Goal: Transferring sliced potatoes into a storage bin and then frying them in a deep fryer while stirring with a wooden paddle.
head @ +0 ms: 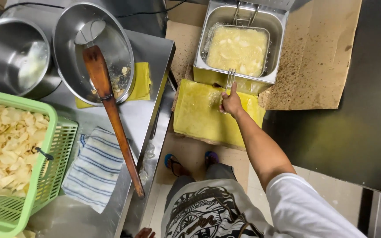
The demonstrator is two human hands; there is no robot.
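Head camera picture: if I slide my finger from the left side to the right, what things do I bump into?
Green basket of chips → striped cloth → long wooden paddle → right hand on the wire handle → fryer → cardboard sheet.

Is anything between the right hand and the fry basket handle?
No. The right hand already grips the wire handle of the fry basket sitting in the fryer. Nothing visible lies between them.
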